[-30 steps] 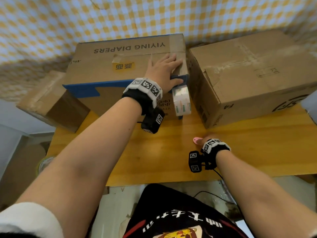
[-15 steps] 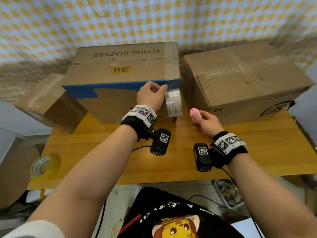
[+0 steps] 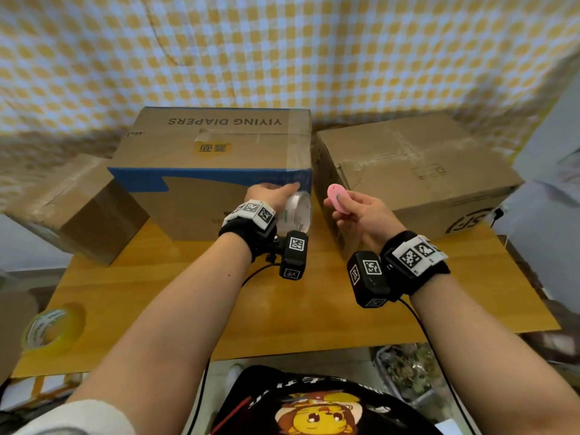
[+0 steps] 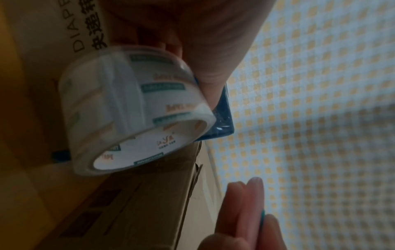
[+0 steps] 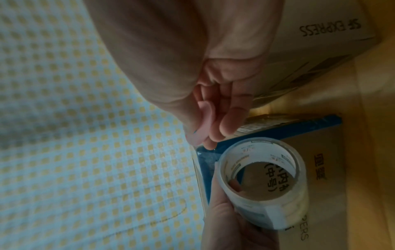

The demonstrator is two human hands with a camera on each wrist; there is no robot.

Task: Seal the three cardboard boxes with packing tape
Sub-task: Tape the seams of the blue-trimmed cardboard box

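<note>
The left hand point(image 3: 266, 196) is gripping the clear packing tape roll point(image 3: 296, 215) against the front right corner of the middle diaper box point(image 3: 213, 152), while the right hand point(image 3: 361, 215) is pinching a small pink tape cutter point(image 3: 337, 198) just beside it. To cut cleanly, the strip should probably be kept taut and the cutter drawn across it close to the glossy blue edge. The tape is looking slick and transparent over matte, creased corrugated cardboard.
</note>
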